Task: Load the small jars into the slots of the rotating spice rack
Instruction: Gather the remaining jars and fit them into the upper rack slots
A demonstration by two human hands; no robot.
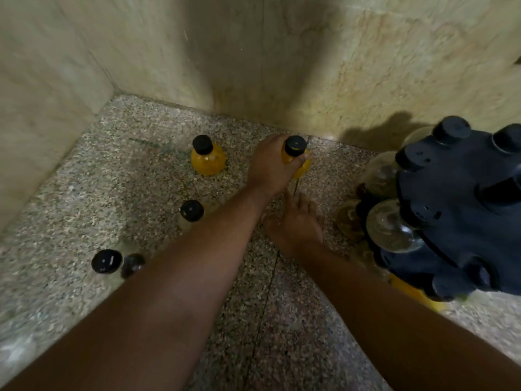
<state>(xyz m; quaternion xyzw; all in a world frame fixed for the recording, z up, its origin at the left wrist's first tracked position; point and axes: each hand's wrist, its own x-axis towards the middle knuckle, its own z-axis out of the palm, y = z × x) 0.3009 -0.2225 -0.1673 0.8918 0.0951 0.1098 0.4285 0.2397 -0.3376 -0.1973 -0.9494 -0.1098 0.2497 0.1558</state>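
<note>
My left hand grips a small jar of yellow powder with a black cap, near the back wall. My right hand rests flat on the speckled counter, fingers spread, holding nothing. A second yellow jar stands to the left. Two clear jars with black caps stand further left and nearer. The dark rotating spice rack sits at the right, with several black-capped glass jars in its slots, one facing me.
Beige stone walls close the counter at the back and left, forming a corner. A small dark round object lies beside the nearest clear jar. Something yellow shows under the rack's near edge.
</note>
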